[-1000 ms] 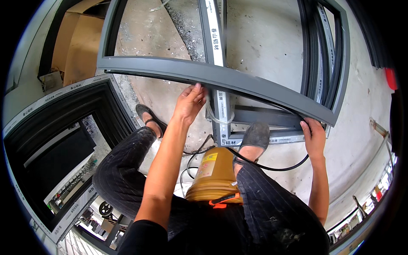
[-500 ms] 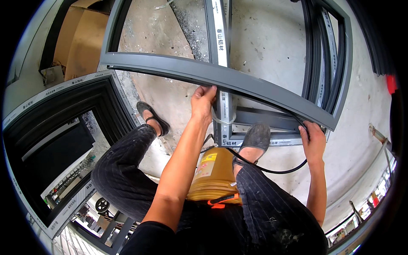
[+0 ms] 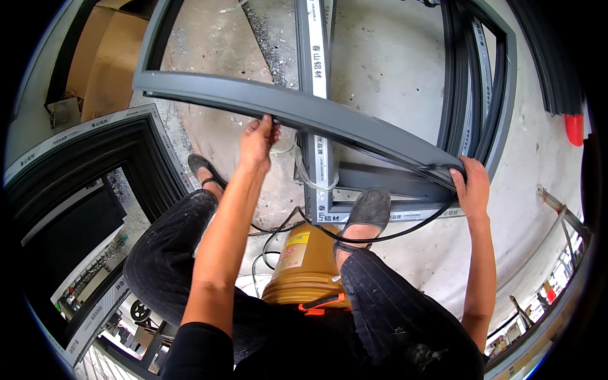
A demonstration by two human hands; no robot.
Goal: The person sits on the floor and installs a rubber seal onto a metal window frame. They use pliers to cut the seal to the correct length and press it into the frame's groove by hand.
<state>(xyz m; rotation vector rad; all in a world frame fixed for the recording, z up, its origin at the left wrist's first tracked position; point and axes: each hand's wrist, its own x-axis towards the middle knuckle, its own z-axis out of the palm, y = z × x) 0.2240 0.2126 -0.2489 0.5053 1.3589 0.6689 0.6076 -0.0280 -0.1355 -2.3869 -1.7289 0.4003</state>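
A grey metal window frame [image 3: 240,87] lies tilted across in front of me. Along the near side of its front bar runs a black rubber strip [image 3: 405,232], which leaves the bar at the right and loops down over my foot. My right hand [image 3: 474,190] pinches this strip beside the frame's right corner. At the underside of the same bar, left of its middle, my left hand [image 3: 256,144] has its thumb up against the edge and the fingers curled in. What lies between those fingers is hidden.
Between my legs stands a yellow-brown bucket [image 3: 297,266] with an orange-and-black tool [image 3: 323,304] above it. More black strip coils on the floor beside it. Another dark frame [image 3: 136,155] leans at left, near cardboard [image 3: 111,60]. Dark bars [image 3: 544,57] lie at far right.
My left hand has slid leftward along the front bar. My right hand still holds the strip near the corner, a little higher. The view has shifted slightly, and more coiled strip shows by the bucket.
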